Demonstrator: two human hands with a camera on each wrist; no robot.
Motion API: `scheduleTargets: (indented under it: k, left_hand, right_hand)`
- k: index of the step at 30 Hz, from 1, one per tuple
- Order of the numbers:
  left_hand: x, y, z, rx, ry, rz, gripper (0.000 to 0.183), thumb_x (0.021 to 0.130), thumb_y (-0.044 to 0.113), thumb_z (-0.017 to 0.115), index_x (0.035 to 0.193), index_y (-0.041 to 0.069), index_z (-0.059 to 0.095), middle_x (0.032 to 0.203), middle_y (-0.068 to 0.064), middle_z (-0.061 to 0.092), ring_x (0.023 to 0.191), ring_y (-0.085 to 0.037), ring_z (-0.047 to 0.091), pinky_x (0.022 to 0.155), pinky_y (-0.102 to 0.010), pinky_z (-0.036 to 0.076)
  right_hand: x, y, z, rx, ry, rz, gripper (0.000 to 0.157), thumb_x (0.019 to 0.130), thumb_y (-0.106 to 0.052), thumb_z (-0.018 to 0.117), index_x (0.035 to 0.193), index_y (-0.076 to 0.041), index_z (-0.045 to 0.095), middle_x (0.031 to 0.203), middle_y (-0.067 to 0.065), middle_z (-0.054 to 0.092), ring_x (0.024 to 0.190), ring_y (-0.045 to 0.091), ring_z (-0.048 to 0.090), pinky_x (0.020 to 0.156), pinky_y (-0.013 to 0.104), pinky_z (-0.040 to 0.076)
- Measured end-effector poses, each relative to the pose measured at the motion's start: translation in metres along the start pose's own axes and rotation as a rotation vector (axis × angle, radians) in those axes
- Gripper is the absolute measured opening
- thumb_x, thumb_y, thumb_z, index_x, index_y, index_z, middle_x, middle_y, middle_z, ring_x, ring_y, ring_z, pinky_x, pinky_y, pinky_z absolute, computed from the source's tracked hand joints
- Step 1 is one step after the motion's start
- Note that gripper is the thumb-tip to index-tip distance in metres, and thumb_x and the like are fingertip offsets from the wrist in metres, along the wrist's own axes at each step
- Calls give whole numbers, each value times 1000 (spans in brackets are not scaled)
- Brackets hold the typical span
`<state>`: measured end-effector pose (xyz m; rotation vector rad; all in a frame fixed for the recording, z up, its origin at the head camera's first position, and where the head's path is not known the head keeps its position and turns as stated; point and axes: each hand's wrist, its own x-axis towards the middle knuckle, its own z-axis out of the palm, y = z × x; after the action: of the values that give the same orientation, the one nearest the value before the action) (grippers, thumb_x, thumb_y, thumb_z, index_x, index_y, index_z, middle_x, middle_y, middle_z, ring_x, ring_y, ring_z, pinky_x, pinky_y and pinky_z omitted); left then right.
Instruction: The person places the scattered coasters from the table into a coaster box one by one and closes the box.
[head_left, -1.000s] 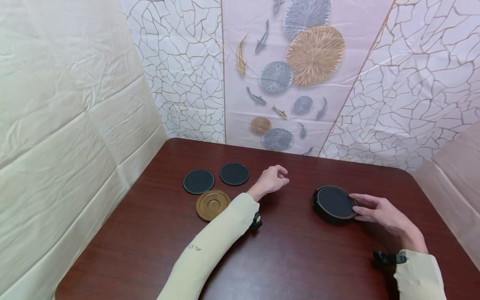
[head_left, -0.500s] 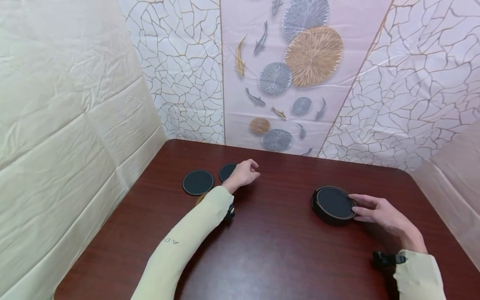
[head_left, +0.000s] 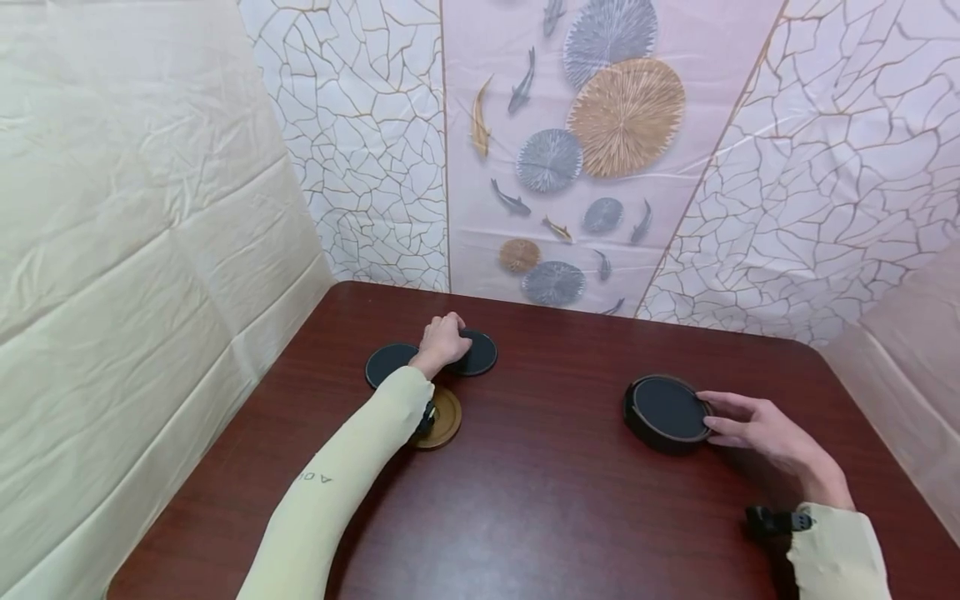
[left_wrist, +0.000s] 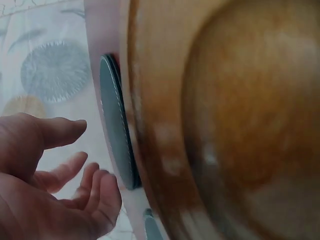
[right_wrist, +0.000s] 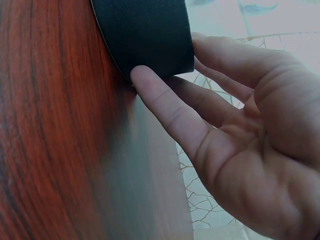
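My left hand (head_left: 442,340) is over the left part of a round black coaster (head_left: 478,354). In the left wrist view its fingers (left_wrist: 102,195) are loosely bent with nothing between them, and the stitched rim of a coaster (left_wrist: 114,120) stands beyond them. Another black coaster (head_left: 388,362) lies to the left, partly covered by my arm. A brown wooden-looking disc (head_left: 447,417) with ring grooves sits below my left wrist. On the right, my right hand (head_left: 772,429) rests extended fingers and thumb against the side of a round black holder (head_left: 645,429) with a black coaster (head_left: 667,406) on top.
The dark red-brown table (head_left: 540,500) carries all of these things. A patterned cloth (head_left: 555,208) with printed fish and lily pads hangs behind it. Pale cloth (head_left: 150,250) stands along the left side. Each wrist wears a small black camera (head_left: 772,521).
My left hand has moved left from the middle of the table to the coasters, uncovering part of the brown disc again. The right hand and black holder have stayed in place.
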<state>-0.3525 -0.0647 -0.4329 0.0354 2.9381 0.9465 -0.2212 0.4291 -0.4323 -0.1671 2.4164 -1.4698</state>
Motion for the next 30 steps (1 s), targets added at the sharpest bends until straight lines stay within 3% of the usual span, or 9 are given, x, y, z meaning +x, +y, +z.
scheduleTargets:
  k: [5,12,22,30]
  left_hand:
    - [0,-8,-3,12,-28,-93,47,92,28,68,129,7,49,135,-22,40,127,-39,35,97,-50,44]
    - [3,-7,-7,79,-109,-126,79,89,38,71,147,3,32,144,-26,32,132,-41,30,104,-51,41]
    - [13,-5,-11,125,-218,-143,76,83,43,77,139,4,45,135,-22,44,121,-38,38,101,-49,42]
    - [23,-6,-14,52,-302,-179,79,83,40,78,144,4,43,141,-23,42,121,-38,40,103,-47,42]
  right_hand:
    - [0,0,2,-10,0,-16,67,94,-15,66,147,9,32,140,27,47,98,14,71,83,38,58]
    - [1,-1,0,-10,-4,-19,68,95,-16,65,148,8,31,145,39,36,98,13,71,83,39,58]
    - [0,-1,0,-8,-5,-17,69,94,-16,66,148,9,31,146,40,34,98,13,71,83,39,58]
    - [-2,0,0,-15,-4,-24,68,94,-15,66,148,9,31,144,38,37,98,14,71,83,39,58]
